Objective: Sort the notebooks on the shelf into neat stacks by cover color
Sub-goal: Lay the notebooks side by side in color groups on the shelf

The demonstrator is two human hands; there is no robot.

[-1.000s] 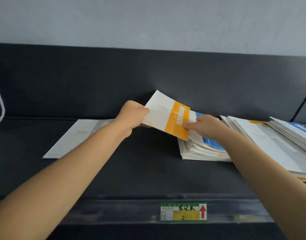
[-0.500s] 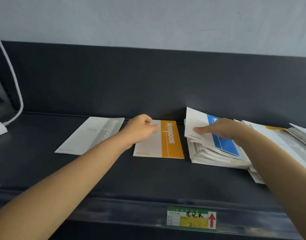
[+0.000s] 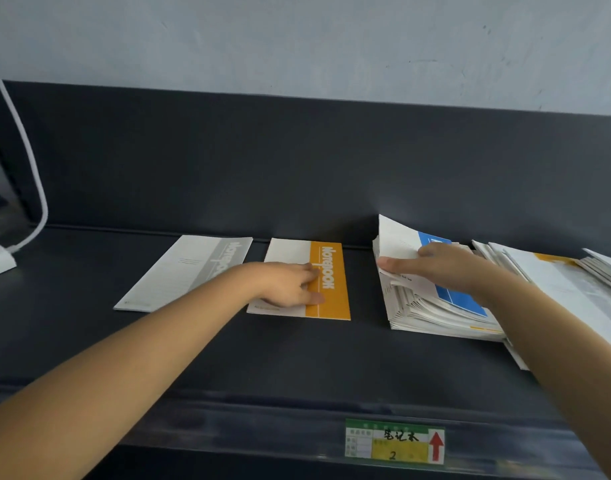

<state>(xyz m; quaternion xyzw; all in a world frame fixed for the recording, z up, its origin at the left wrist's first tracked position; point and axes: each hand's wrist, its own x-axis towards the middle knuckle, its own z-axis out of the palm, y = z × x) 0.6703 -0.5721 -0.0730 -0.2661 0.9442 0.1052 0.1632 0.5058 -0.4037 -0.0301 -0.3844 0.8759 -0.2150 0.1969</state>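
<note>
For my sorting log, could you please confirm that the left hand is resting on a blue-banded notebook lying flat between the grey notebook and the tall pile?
Not quite: the head view shows the left hand resting on an orange-banded notebook, not a blue-banded one. It does lie flat between the grey notebook and the tall pile.

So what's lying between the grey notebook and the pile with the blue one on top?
The orange notebook, flat on the shelf, with the left hand resting on it; head view.
</note>
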